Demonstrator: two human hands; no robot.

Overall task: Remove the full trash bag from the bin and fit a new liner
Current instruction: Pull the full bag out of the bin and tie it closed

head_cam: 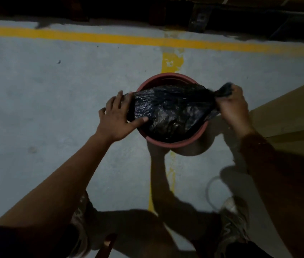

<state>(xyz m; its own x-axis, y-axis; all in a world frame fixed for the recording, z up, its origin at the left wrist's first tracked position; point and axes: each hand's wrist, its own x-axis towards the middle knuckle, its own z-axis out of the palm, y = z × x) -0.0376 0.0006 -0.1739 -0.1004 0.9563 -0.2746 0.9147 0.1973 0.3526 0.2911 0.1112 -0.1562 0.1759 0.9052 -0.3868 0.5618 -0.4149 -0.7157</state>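
A round reddish-brown bin stands on the grey floor in front of me. A full black trash bag lies across its mouth, bulging above the rim. My right hand is closed on the bag's twisted neck at the bin's right side. My left hand rests flat with fingers spread on the bag's left end and the bin's left rim, thumb pressed on the plastic. No new liner is in sight.
A tan cardboard box stands just right of the bin. Yellow floor lines run across behind and under the bin. Dark shelving or pallets line the far edge. My shoes are at the bottom.
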